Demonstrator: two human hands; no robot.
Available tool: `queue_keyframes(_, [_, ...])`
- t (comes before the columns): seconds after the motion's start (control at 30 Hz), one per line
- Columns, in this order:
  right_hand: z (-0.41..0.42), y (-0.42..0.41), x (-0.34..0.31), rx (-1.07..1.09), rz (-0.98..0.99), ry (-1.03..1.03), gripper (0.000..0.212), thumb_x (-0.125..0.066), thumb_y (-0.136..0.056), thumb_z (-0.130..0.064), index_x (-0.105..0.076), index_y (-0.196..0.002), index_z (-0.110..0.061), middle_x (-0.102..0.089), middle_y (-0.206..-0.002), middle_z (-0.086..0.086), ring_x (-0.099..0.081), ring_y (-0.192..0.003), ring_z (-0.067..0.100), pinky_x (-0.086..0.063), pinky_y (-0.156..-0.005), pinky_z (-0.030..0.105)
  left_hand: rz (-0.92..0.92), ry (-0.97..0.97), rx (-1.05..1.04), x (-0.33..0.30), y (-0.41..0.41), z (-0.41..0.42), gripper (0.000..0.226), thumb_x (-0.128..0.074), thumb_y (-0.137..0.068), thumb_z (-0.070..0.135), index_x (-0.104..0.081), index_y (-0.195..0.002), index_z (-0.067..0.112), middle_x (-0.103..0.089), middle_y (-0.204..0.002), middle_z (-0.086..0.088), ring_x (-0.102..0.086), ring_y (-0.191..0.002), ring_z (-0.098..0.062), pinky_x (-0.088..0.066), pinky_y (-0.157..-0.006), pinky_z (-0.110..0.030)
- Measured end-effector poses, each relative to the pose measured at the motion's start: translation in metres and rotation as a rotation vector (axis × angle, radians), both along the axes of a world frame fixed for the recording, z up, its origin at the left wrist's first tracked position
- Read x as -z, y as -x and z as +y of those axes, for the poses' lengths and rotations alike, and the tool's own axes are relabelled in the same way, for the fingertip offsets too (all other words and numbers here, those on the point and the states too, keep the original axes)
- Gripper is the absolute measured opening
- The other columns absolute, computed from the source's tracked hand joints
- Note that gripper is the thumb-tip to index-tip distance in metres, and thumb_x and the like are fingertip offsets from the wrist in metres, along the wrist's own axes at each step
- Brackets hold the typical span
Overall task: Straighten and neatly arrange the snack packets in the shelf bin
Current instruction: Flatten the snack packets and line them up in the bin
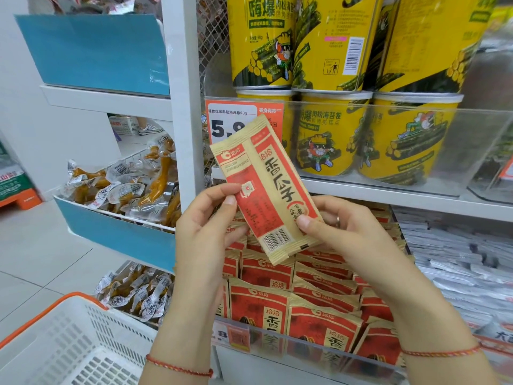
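Note:
A red and tan snack packet (266,187) is held up tilted in front of the shelf, its barcode end lowest. My left hand (205,226) pinches its left edge with thumb and fingers. My right hand (344,234) pinches its lower right side, thumb on the front. Below them the clear shelf bin (302,343) holds several rows of the same red packets (319,304), standing and leaning at uneven angles.
Yellow snack tubs (330,134) stand on the shelf above behind a clear guard, with a price tag (236,120). Grey-white packets (460,259) fill the bin to the right. Blue bins of vacuum-packed snacks (133,187) hang at left. A white basket (69,345) with orange rim sits lower left.

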State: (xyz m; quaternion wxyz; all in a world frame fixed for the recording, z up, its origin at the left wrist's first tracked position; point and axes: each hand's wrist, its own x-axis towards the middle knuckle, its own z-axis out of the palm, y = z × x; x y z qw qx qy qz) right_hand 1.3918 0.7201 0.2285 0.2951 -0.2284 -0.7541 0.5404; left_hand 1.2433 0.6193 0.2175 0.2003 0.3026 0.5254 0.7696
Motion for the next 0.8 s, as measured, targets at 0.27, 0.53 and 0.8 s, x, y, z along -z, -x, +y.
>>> queue_keyframes(0.27, [-0.001,0.0,0.001,-0.009,0.026,-0.055,0.022,-0.069,-0.083,-0.017,-0.072,-0.104,-0.026,-0.075,-0.094,-0.012,-0.071,-0.087,0.007,-0.053,-0.076,0.015,0.05,-0.062,0.095,-0.002,-0.004,-0.003,0.024,-0.065,-0.084,0.018,-0.068,-0.108,0.02,-0.075,-0.096,0.013,-0.07,-0.095,-0.003,-0.057,-0.078,-0.02])
queue_keyframes(0.53, [-0.019,0.012,0.003,0.006,0.039,-0.408,0.061,-0.075,-0.069,-0.038,-0.058,-0.127,-0.044,-0.062,-0.106,-0.019,-0.059,-0.08,0.007,-0.046,-0.064,0.013,0.187,-0.024,0.354,0.004,-0.017,0.002,0.088,-0.079,-0.069,0.033,-0.035,-0.146,0.033,-0.065,-0.12,0.019,-0.064,-0.111,-0.003,-0.055,-0.084,-0.023])
queue_keyframes(0.8, [-0.008,0.003,-0.004,0.128,0.075,-0.281,0.042,-0.075,-0.076,-0.034,-0.065,-0.117,-0.039,-0.068,-0.108,-0.017,-0.067,-0.084,0.003,-0.054,-0.075,0.029,0.086,-0.05,0.349,0.003,-0.01,-0.001,0.046,-0.062,-0.081,0.016,-0.057,-0.126,0.025,-0.073,-0.112,0.003,-0.07,-0.104,-0.016,-0.057,-0.078,-0.027])
